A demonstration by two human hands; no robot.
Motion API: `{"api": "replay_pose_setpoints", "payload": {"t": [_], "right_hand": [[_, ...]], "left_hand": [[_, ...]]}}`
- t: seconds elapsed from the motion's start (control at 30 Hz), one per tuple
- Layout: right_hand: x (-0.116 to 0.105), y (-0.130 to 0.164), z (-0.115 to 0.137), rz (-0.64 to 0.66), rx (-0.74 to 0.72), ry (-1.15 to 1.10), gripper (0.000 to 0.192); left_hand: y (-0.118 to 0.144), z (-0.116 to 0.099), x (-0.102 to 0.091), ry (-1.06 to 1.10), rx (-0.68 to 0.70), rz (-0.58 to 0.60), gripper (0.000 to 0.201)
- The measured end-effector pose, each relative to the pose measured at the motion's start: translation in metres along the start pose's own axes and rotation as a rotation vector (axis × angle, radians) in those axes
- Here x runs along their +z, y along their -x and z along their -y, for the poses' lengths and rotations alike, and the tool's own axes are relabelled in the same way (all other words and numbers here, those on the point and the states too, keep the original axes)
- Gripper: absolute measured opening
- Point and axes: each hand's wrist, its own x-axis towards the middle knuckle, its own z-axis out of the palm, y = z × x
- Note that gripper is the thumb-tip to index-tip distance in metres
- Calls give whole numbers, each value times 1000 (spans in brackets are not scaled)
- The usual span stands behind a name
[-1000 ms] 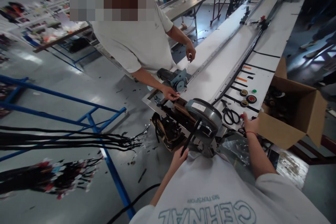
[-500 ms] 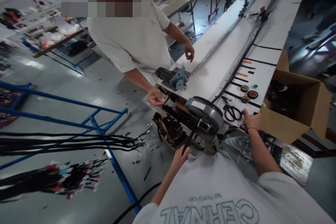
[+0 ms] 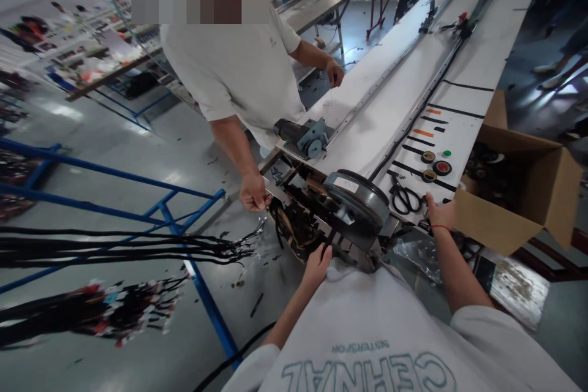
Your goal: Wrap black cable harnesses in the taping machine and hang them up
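Observation:
My left hand [image 3: 318,262] is closed round a black strip [image 3: 331,236] beside the round, dark machine housing [image 3: 361,199] at the near end of the long white table [image 3: 395,95]. On the table's near right corner lies my right hand [image 3: 440,211], thumb on top and the other fingers partly hidden, gripping the edge. Black-handled scissors [image 3: 407,197] lie just left of it. Rolls of tape [image 3: 441,168] and short black and orange strips sit farther up. Across the table end, a co-worker's hand [image 3: 255,193] holds the corner of a thin metal plate [image 3: 277,192].
A motor with a pulley [image 3: 312,141] stands at the table's left side, and metal rails [image 3: 390,67] run lengthwise. An open cardboard box [image 3: 509,220] adjoins the right edge. Blue frame bars [image 3: 197,282] and hanging black cable bundles [image 3: 138,248] are to the left.
The co-worker's near hand has moved left and down, now holding the metal plate's corner, with more of the machine's inside showing. Their other hand has curled. My hands stay almost where they were.

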Motion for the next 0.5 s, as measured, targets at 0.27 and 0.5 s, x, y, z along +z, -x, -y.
{"api": "replay_pose_setpoints", "payload": {"t": [0.27,0.5], "right_hand": [[-10,8,8,33,46,-6,82],[-16,10,12,51,61,-57,73]], "left_hand": [[-14,-8,6,45,26,-24,56],[-8,14,-2,11,29,212,45]]}}
